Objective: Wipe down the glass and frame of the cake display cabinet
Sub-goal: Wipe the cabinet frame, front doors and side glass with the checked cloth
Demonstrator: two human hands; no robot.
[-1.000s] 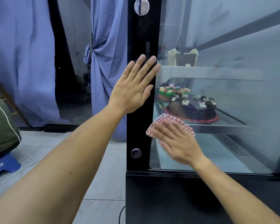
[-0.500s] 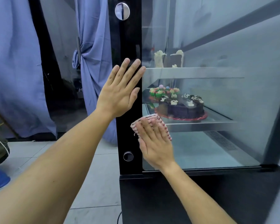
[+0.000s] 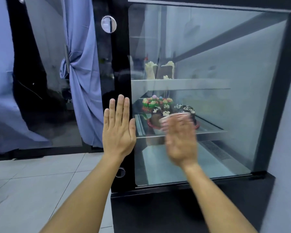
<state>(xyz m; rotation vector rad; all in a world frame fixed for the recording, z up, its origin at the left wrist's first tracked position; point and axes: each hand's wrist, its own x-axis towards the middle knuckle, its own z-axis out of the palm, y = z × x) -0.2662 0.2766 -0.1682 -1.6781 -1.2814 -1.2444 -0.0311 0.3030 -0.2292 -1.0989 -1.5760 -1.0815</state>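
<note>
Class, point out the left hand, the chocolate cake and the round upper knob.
left hand (image 3: 118, 132), head view, back of hand.
chocolate cake (image 3: 155, 117), head view, dark side.
round upper knob (image 3: 108, 24), head view, centre.

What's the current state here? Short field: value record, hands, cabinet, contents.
left hand: flat, fingers up, braced on black frame post
right hand: motion-blurred, palm to glass pane, pressing cloth
cloth: only an edge shows above the fingers
upper shelf: cake slices
middle shelf: chocolate cake, colourful cake behind it
floor: pale tiles
</note>
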